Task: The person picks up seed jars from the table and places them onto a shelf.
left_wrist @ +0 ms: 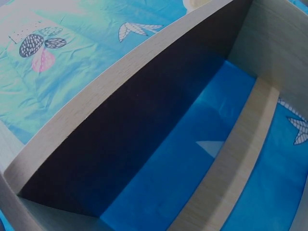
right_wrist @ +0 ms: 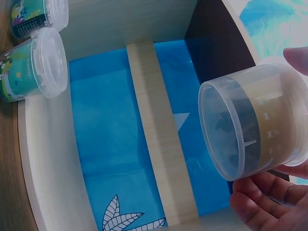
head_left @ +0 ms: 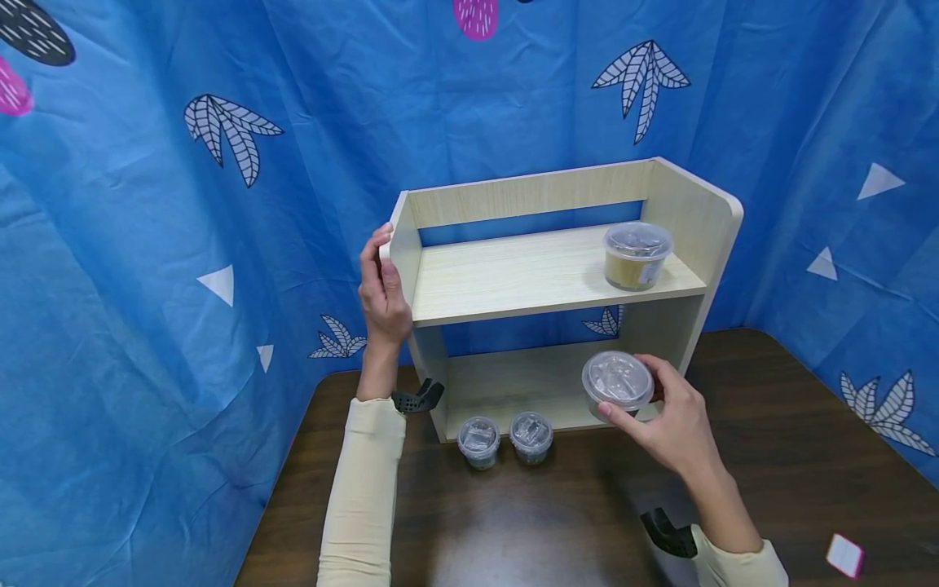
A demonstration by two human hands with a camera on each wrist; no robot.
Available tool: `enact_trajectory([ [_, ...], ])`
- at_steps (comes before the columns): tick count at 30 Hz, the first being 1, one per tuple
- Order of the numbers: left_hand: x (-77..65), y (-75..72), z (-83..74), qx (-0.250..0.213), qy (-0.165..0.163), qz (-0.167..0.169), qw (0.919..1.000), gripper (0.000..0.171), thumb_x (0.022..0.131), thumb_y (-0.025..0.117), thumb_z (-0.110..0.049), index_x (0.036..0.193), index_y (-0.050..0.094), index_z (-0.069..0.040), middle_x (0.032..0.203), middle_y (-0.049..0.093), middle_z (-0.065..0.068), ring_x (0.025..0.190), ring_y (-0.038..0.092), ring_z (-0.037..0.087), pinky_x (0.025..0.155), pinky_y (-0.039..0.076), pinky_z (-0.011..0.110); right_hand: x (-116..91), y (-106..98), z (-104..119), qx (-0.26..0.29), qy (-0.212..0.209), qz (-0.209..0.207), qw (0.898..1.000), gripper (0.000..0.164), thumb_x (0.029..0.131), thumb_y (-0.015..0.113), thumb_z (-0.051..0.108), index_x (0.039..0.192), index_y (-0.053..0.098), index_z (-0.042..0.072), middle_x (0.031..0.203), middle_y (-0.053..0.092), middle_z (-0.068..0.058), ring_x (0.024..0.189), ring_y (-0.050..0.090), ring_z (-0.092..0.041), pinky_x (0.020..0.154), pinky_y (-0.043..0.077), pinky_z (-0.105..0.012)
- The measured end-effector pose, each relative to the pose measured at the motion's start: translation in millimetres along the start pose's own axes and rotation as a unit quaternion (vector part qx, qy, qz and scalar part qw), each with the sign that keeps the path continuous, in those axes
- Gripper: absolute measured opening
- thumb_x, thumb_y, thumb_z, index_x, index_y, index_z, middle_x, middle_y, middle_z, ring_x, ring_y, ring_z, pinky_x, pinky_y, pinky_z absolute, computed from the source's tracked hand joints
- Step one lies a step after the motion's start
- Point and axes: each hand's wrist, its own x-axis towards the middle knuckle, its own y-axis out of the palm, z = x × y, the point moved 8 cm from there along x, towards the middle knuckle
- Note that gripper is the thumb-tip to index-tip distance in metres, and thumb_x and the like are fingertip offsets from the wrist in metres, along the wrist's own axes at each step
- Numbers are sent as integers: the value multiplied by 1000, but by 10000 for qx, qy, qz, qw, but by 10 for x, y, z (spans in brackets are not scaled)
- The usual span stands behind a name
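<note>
My right hand (head_left: 671, 420) grips a clear round plastic tub (head_left: 619, 381) with a lid, in front of the lower shelf. In the right wrist view the tub (right_wrist: 250, 122) is tipped on its side to that camera, with pale contents and a dark band. My left hand (head_left: 385, 289) holds the front edge of the left side panel of the pale wooden shelf unit (head_left: 506, 277). The left wrist view shows the shelf's boards (left_wrist: 211, 192) but not the fingers. Another lidded tub (head_left: 638, 257) with yellowish contents stands on the upper shelf's right end.
Two smaller lidded tubs (head_left: 478, 442) stand side by side on the dark wooden table (head_left: 513, 522), by the unit's lower front edge. A small white tag with a pink edge (head_left: 845, 556) lies at the right. Blue patterned cloth (head_left: 499, 98) hangs behind and on both sides.
</note>
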Motion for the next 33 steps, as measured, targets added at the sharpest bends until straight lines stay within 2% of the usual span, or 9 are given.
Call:
enact_trajectory([
  [5,-4,-2,-4,-24,23,-10,10000,28,103,37,0,123,39,19,131,48,38,117,50,52,101,45,40,18,-24,23,66,-59,-46,10000,74,74,86,25,133,50,-1,117,60,-19,95,57,-27,74,38,-7],
  [16,-1,-2,6,-20,-31,3,10000,29,95,36,14,123,39,19,131,47,38,118,50,52,102,45,41,89,-60,91,192,-257,-112,9994,73,74,86,23,132,50,-2,118,61,-19,96,57,-28,77,38,-7],
  [22,-3,5,13,-7,-68,18,10000,31,93,35,16,123,39,18,132,47,38,119,50,52,102,45,42,105,-85,112,211,-250,-125,9994,74,74,86,23,133,50,-2,119,60,-19,97,57,-29,78,39,-8],
  [33,-3,3,9,23,-40,13,10000,33,90,35,18,123,39,18,131,47,38,118,51,52,101,46,42,148,-135,151,237,-264,-251,9991,72,74,85,23,132,51,-2,119,61,-20,97,59,-32,79,34,-3],
])
